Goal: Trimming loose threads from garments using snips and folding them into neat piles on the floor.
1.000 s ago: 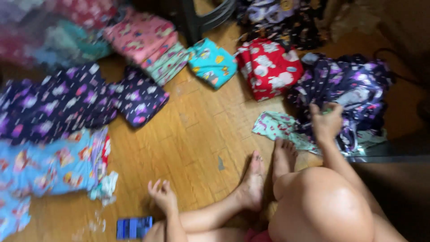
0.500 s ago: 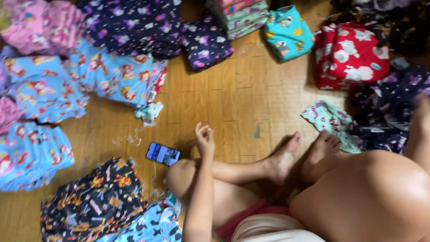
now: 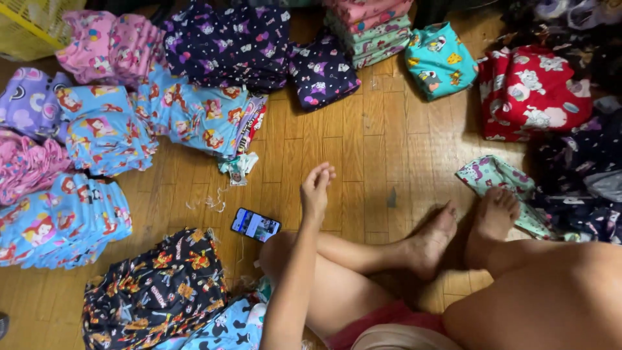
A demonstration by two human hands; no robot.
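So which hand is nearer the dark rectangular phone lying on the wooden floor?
Left. The left hand hovers empty just right of the phone; the right hand is out of view.

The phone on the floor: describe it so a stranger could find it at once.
Start at the wooden floor ringed by piles of printed cloth. Just left of the raised left hand, above the black cartoon-print pile, lies the phone. It is the only small, flat, hard rectangle there, with a lit screen.
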